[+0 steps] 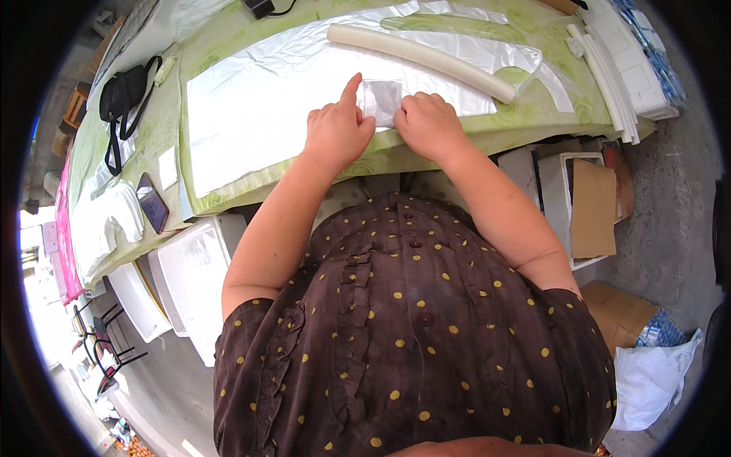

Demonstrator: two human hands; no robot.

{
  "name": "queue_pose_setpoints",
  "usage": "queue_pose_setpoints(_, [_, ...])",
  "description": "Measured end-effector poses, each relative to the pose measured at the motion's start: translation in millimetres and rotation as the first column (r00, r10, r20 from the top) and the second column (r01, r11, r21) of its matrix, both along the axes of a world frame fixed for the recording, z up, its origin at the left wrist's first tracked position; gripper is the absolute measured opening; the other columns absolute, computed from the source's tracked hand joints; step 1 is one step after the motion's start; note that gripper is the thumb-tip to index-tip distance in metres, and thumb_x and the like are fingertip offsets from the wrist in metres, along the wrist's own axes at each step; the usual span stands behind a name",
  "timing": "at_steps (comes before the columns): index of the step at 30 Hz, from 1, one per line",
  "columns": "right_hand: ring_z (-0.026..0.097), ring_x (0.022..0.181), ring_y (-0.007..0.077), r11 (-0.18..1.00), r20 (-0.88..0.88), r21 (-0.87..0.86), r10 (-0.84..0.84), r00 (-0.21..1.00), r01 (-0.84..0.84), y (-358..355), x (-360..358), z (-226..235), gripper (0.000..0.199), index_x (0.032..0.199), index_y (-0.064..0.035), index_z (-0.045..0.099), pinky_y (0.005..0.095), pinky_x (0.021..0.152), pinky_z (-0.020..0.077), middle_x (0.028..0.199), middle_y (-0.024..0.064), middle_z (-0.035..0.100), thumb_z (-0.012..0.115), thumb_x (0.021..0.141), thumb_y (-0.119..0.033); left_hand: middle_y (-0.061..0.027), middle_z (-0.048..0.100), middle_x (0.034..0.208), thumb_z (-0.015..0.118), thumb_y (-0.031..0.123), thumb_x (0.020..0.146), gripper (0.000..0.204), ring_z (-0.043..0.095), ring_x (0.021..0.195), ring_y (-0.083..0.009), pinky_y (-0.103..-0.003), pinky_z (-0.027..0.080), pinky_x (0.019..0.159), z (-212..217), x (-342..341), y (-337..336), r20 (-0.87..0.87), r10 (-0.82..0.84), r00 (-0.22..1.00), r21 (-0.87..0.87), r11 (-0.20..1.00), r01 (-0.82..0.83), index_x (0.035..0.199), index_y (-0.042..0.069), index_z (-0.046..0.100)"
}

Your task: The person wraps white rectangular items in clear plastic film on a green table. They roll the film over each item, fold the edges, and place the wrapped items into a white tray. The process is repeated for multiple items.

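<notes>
Packet of clear, silvery film (382,99) lies at the near edge of the green-patterned tabletop (560,128), about midway along, on a white sheet (251,122) and between the person's hands. The right hand (429,126) has its fingers curled in and seems to pinch the packet's right side between thumb and forefinger, probably to steady it. The left hand (335,133) points its forefinger toward the far edge, other fingers folded, thumb at the packet's lower left corner; whether it grips or merely presses, I cannot tell. Spread wide, the sheet likely gives a smooth surface to work on. A pale roll (419,61) slants across it beyond the hands, apparently pushed back to free the near edge. A black bag (122,93) and a phone (152,202) lie toward the tabletop's left edge, presumably out of the way.
</notes>
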State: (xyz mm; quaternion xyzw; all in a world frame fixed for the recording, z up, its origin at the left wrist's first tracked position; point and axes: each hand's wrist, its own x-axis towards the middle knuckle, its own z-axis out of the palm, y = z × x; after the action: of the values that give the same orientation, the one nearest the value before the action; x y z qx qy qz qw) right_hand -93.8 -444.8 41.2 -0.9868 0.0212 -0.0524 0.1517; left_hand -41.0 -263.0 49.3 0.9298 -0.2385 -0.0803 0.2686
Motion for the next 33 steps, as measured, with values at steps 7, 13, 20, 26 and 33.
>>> queue_pose_setpoints(7, [0.066, 0.097, 0.0387, 0.997, -0.058, 0.063, -0.049, 0.997, 0.053, 0, 4, 5, 0.031, 0.107, -0.0024, 0.067, 0.0504, 0.087, 0.0525, 0.1, 0.0188, 0.071, 0.056, 0.089, -0.025, -0.0042, 0.038, 0.161, 0.057, 0.039, 0.096, 0.059, 0.029, 0.151, -0.0319, -0.063, 0.023, 0.119, -26, -3, -4, 0.371, -0.275, 0.887, 0.241, 0.951, 0.194, 0.152, 0.023, 0.046])
queue_pose_setpoints(13, [0.068, 0.107, 0.0346, 0.993, -0.139, 0.111, -0.02, 0.99, 0.035, -4, 8, 18, 0.053, 0.14, -0.0124, 0.053, 0.0453, 0.093, 0.0529, 0.113, 0.0154, 0.073, 0.057, 0.089, -0.027, -0.0065, 0.041, 0.159, 0.056, 0.035, 0.097, 0.057, 0.034, 0.148, -0.0332, -0.063, 0.023, 0.119, -22, -5, -7, 0.388, -0.251, 0.887, 0.207, 0.961, 0.182, 0.151, 0.02, 0.046])
queue_pose_setpoints(20, [0.069, 0.108, 0.0298, 0.988, -0.333, 0.149, 0.003, 0.943, 0.05, -10, 24, 36, 0.062, 0.141, -0.0188, 0.056, 0.0412, 0.093, 0.053, 0.119, 0.0114, 0.072, 0.059, 0.081, -0.031, -0.0072, 0.062, 0.124, 0.07, 0.026, 0.093, 0.052, 0.057, 0.117, -0.0252, -0.039, 0.046, 0.1, -23, -78, 31, -0.054, -0.282, 0.958, -0.487, 0.845, 0.221, 0.139, 0.008, 0.052])
queue_pose_setpoints(26, [0.063, 0.107, 0.0343, 0.957, -0.215, 0.117, 0.285, 0.934, -0.265, 3, -22, 27, 0.049, 0.13, -0.0132, 0.064, 0.0422, 0.093, 0.0512, 0.112, 0.0154, 0.07, 0.062, 0.083, -0.027, -0.0091, 0.063, 0.126, 0.047, 0.038, 0.109, 0.047, 0.062, 0.112, -0.0221, -0.038, 0.048, 0.101, -43, -81, 31, -0.897, -0.369, 0.242, -0.397, 0.434, -0.809, 0.142, 0.005, 0.047])
queue_pose_setpoints(33, [0.063, 0.088, 0.0192, 0.667, -0.064, 0.743, 0.137, 0.988, -0.044, 24, -63, 3, 0.036, 0.116, -0.0041, 0.064, 0.0327, 0.082, 0.0528, 0.094, 0.0076, 0.065, 0.072, 0.087, -0.023, -0.0077, 0.064, 0.108, 0.058, 0.012, 0.102, 0.021, 0.064, 0.097, -0.0178, -0.036, 0.055, 0.088, -36, -92, 24, -0.873, -0.377, 0.308, -0.424, 0.279, -0.862, 0.121, 0.004, 0.055])
